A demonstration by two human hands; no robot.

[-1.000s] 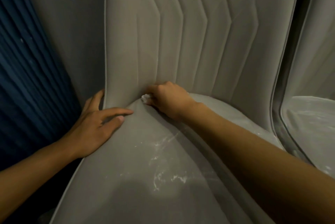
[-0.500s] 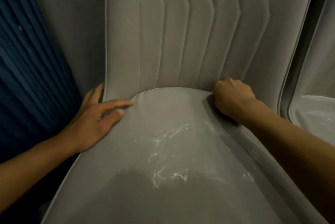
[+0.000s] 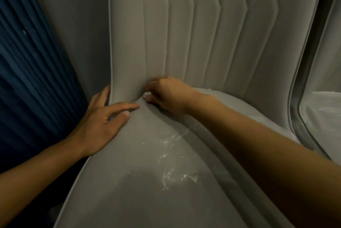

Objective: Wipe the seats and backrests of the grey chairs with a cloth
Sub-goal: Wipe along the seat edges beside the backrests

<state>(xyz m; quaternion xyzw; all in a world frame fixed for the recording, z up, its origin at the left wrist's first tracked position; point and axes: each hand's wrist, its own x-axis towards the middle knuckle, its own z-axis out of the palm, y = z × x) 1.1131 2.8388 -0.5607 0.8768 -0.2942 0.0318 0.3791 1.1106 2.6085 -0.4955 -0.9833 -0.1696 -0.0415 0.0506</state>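
In the seat [image 3: 138,181] crease, right hand [image 3: 169,96] clamps a mostly hidden cloth [image 3: 147,96]; left hand [image 3: 103,117] lies flat, grip apart.

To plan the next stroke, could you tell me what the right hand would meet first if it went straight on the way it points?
Probably the backrest near its left edge: the right hand, gripping the cloth, points up-left into the crease. The left hand lies just below that line.

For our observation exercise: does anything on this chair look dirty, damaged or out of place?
Yes: whitish smears streak the middle of the grey seat, like dried residue; the right hand holds the cloth at the back crease.
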